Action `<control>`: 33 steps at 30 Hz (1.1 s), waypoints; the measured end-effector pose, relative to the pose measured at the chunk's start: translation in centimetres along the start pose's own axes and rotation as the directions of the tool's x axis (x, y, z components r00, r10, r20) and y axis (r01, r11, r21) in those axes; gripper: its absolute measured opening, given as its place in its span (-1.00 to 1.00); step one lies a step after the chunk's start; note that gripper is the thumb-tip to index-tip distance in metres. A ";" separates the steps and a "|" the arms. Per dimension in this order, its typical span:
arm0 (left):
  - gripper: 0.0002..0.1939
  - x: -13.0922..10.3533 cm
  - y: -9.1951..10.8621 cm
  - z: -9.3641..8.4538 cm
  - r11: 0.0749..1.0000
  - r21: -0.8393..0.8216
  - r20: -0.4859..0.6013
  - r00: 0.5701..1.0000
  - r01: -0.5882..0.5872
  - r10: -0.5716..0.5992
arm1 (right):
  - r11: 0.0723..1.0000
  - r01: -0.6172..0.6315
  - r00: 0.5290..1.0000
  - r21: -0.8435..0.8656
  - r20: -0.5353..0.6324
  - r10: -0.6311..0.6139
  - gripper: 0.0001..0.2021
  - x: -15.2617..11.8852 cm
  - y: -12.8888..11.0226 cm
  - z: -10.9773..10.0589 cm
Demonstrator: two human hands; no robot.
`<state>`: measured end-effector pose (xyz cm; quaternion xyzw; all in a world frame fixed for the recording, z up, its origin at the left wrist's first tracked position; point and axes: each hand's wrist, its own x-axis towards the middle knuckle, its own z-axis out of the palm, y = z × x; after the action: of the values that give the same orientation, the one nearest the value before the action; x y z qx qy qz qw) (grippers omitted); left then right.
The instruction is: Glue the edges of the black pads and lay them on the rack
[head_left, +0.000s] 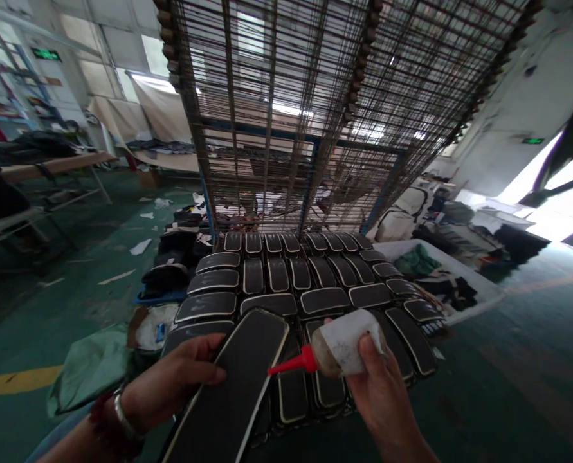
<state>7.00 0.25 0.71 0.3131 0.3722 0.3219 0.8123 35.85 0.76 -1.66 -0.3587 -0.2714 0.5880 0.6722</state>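
My left hand [184, 370] grips the left edge of a long dark panel [235, 386] with rounded corners, thumb on its face and fingers underneath. Pale lines run along the panel's edges, with a whiter bead on the lower right side. In my right hand [380, 379] is a squeeze glue bottle [348, 344] with a whitish wrap, tipped sideways. Its red nozzle [293, 363] points left, and the tip touches the panel's right edge. Beneath and beyond lie many similar dark panels [325, 300] with pale borders, set in rows on a rack.
A tall wire rack [286, 128] with several raised shelves leans over the rows. Left of it are a green sack [90, 366] and dark bundles [168, 257]. A white bin [483, 299] with cloth stands at right. Scraps [140, 247] litter the green floor.
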 end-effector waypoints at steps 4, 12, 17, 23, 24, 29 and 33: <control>-0.62 0.1 -0.1 0.0 1.000 -0.019 -0.047 0.999 -0.009 0.008 | 1.000 -0.023 0.999 -0.002 0.036 0.023 -0.53 -0.9 0.4 0.1; -0.60 0.0 -0.2 0.1 0.999 -0.041 -0.144 0.989 -0.025 0.019 | 0.998 -0.062 0.993 -0.024 0.098 0.064 -0.51 -2.7 1.0 0.2; -0.67 0.0 -0.1 -0.3 0.999 -0.036 -0.208 0.978 -0.031 0.023 | 0.998 -0.047 0.986 -0.049 0.155 0.055 -0.45 -3.8 0.9 0.5; -0.68 0.1 0.1 -0.8 0.996 -0.074 -0.238 0.970 -0.058 0.039 | 0.992 -0.001 0.959 -0.125 0.280 0.037 -0.35 -5.1 0.9 0.4; -0.69 0.1 0.2 -0.9 0.995 -0.073 -0.255 0.966 -0.063 0.043 | 0.992 0.004 0.960 -0.126 0.277 0.031 -0.32 -5.3 1.0 0.3; -0.72 0.0 0.4 -1.0 0.992 -0.072 -0.370 0.927 -0.101 0.068 | 0.993 0.003 0.975 -0.120 0.222 0.024 -0.28 -5.9 1.4 0.4; -0.74 -0.1 0.6 -1.1 0.983 -0.112 -0.446 0.892 -0.144 0.079 | 0.993 -0.010 0.981 -0.114 0.190 0.031 -0.26 -5.7 1.4 0.5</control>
<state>5.89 0.81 0.59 0.1946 0.5034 0.4561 0.7076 33.71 -4.67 -2.14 -0.3406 -0.3636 0.6104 0.6158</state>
